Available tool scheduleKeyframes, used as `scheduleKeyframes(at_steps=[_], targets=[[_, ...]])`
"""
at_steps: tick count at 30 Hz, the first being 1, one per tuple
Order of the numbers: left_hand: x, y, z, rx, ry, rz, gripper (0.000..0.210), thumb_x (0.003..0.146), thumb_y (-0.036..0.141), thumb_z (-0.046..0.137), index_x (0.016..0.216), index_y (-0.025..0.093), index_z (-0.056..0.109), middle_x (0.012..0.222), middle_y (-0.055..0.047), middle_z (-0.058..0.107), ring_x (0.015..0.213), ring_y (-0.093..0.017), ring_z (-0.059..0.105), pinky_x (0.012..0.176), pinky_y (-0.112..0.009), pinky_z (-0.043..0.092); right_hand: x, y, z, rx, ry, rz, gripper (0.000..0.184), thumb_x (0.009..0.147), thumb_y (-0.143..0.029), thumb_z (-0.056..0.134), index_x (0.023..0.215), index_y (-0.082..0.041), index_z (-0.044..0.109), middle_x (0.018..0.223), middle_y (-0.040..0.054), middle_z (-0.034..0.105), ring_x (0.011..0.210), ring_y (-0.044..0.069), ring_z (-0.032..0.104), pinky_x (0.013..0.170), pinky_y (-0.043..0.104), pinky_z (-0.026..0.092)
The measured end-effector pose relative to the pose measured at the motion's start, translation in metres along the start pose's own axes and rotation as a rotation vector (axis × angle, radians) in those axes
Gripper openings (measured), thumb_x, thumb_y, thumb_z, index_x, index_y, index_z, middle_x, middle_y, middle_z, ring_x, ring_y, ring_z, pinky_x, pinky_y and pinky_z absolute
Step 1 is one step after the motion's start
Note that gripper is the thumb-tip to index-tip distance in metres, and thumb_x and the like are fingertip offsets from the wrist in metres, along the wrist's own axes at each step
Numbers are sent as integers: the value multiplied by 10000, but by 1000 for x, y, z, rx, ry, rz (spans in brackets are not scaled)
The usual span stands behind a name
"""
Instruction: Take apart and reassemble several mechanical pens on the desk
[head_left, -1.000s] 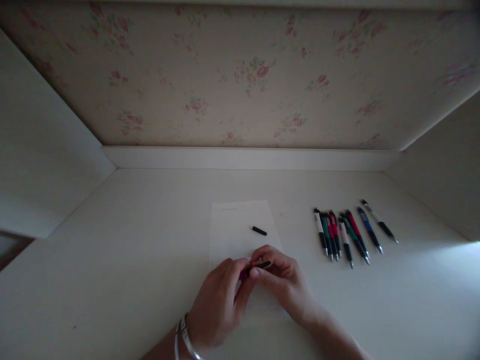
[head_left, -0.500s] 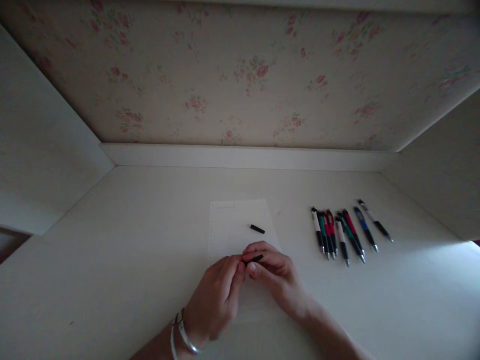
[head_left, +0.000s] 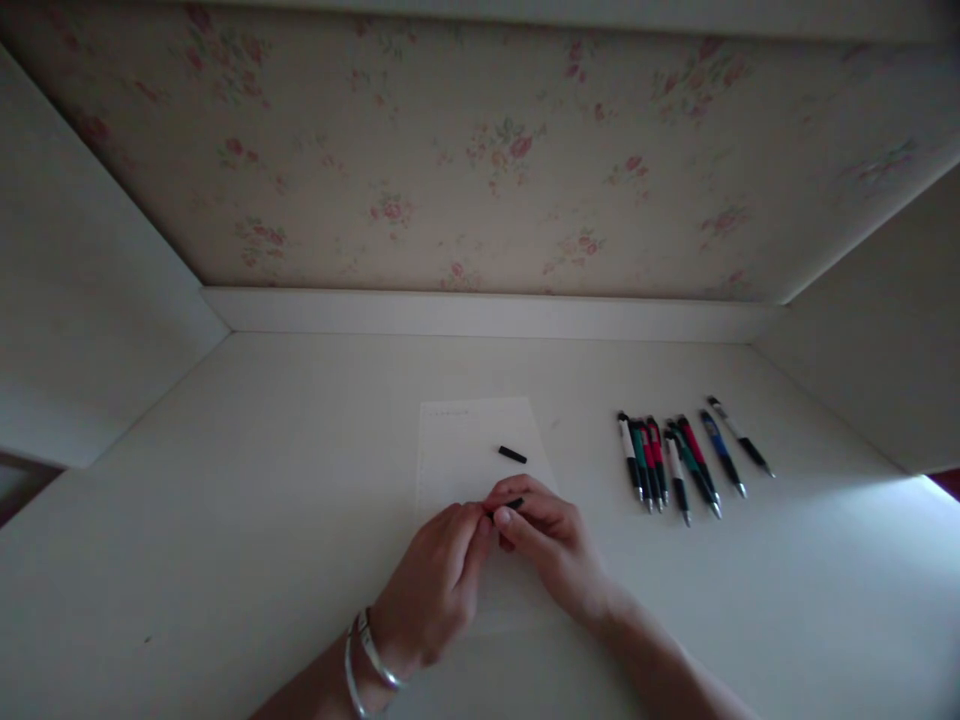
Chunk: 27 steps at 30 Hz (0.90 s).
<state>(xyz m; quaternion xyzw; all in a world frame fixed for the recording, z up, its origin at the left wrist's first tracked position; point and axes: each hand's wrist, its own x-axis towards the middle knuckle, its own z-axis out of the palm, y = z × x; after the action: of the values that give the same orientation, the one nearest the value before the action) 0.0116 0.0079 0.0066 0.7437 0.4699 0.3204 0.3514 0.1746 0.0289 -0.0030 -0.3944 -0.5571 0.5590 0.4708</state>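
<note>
My left hand (head_left: pixel 442 575), with silver bangles at the wrist, is closed in a pinch. It meets my right hand (head_left: pixel 551 545) above a sheet of paper (head_left: pixel 454 465). Between the fingertips of both sits a slim black piece (head_left: pixel 516 503), perhaps part of a pen. Only its right end shows; fingers cover the rest. On the paper, just beyond my hands, lies a short black tube (head_left: pixel 513 455) that resembles a pen's rubber grip. Faint writing runs along the sheet's top, and my hands hide part of its lower half.
Several click pens lie in a loose row to the right, among them a white one (head_left: pixel 630 455), a red one (head_left: pixel 694 445) and a blue one (head_left: pixel 724 452). Panels flank the white desk (head_left: pixel 300 450), and a flowered wall (head_left: pixel 435 150) stands behind it.
My right thumb has shifted up over the black piece, covering more of it. The pens and paper sit slightly differently in view because the camera has moved a little.
</note>
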Motion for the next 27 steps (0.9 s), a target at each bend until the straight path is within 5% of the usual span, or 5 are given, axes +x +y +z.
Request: scheduleKeyframes(at_steps=[6,11,17,22,27], targets=[[1,-3,5,-53,-36,-69,212,1004,353,442,1065,191,566,961,-77,687,882,-215,650,808,-340,503,1,3,0,-45,81,-18,294,819,-367,746,582,-198,704,761,41,636,711,148,607,620,249,496],[1,-3,3,-191,-33,-125,195,1029,341,377,1086,202,501,931,-56,681,838,-185,650,768,-303,498,-3,2,3,89,-10,33,234,858,-373,706,1065,-270,739,1015,54,614,675,110,583,583,239,523],[2,-1,2,-91,-24,-77,281,1037,318,324,941,197,559,910,-68,663,854,-191,624,827,-314,467,0,8,2,63,28,17,196,847,-324,727,692,-206,749,905,49,605,717,121,592,591,212,506],[1,1,0,-142,-27,-134,299,1041,342,309,906,204,538,851,-40,627,797,-177,590,785,-296,443,0,1,2,96,-57,25,181,916,-350,643,1048,-258,725,976,42,601,673,108,589,595,234,497],[0,-1,-4,-209,-16,-206,400,1048,401,250,776,219,480,706,2,537,678,-158,529,684,-269,409,1,2,6,7,-74,-20,227,981,-344,542,922,-203,710,878,25,573,596,82,512,553,226,426]])
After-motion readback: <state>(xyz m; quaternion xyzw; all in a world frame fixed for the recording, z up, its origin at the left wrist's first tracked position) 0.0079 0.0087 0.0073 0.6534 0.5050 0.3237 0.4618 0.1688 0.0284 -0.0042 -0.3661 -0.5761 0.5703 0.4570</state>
